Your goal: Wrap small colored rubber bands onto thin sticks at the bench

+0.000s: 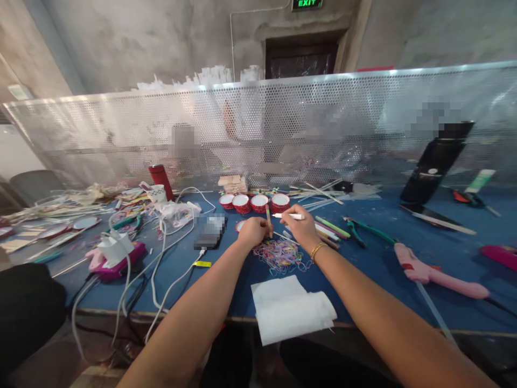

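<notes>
My left hand [255,231] is closed around a small flat wooden stick [268,215] held upright. Opposite it, my right hand [301,223] grips a white marker pen [297,216], its tip pointing left near the stick's upper part. Beyond both hands stand several small red drums [259,203] with white tops, and another white-topped disc [239,226] is partly hidden by my left hand. A tangle of coloured rubber bands [280,256] lies just below my hands. More coloured pens [333,227] rest to the right of my right hand.
A folded white cloth [293,310] overhangs the front edge. Leftward are a phone [210,231], loose cables, a power strip [121,261] and a red flask [160,182]. Rightward lie pliers [369,230], a pink glue gun [440,275] and a black bottle [432,167]. A perforated metal panel [258,129] stands behind.
</notes>
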Motion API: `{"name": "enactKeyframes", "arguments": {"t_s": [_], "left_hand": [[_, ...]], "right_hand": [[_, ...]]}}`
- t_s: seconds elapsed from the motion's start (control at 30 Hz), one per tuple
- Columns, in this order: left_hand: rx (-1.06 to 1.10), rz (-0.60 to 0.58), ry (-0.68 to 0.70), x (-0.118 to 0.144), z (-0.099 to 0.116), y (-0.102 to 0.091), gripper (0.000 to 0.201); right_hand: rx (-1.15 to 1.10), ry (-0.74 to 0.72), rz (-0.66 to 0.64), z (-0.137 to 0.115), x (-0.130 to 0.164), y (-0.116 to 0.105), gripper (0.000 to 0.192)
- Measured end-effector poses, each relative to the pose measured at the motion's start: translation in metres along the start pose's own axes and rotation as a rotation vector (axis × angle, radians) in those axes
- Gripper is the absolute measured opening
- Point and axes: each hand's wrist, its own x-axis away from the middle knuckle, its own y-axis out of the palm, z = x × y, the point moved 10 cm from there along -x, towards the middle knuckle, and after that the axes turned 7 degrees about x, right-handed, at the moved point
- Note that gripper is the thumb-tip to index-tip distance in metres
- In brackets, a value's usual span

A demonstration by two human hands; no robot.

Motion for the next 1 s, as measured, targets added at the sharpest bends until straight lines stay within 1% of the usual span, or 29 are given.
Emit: {"name": "enactKeyframes", "arguments": {"t_s": [0.07, 0.13, 0.27, 0.43, 0.6, 0.67, 0.87, 1.0], "left_hand": [[-0.009, 0.003, -0.001, 0.0, -0.001, 0.0, 0.014], [-0.022, 0.008, 0.006, -0.001, -0.001, 0.0, 0.015], [-0.02, 0.009, 0.017, -0.002, -0.001, 0.001, 0.017], [-0.006, -0.005, 0.011, 0.002, 0.004, 0.0, 0.018], [-0.063, 0.013, -0.004, 0.01, 0.014, -0.004, 0.015], [-0.064, 0.018, -0.009, 0.01, 0.014, -0.005, 0.015], [-0.025, -0.001, 0.004, 0.003, 0.006, 0.0, 0.018], [-0.027, -0.004, 0.008, 0.004, 0.007, 0.0, 0.019]], "right_hand": [[-0.041, 0.001, 0.0, -0.001, -0.001, -0.002, 0.014], [-0.077, -0.008, -0.033, -0.004, -0.001, 0.001, 0.015], [-0.063, -0.03, -0.064, -0.011, 0.001, 0.005, 0.019], [-0.057, -0.017, -0.034, -0.009, 0.002, 0.002, 0.022], [-0.023, -0.023, 0.011, -0.009, 0.0, -0.004, 0.035], [-0.023, -0.026, 0.012, -0.009, -0.001, -0.004, 0.032], [-0.094, -0.028, -0.044, -0.004, -0.001, 0.006, 0.027], [-0.128, 0.022, -0.042, 0.002, 0.0, 0.007, 0.02]]}}
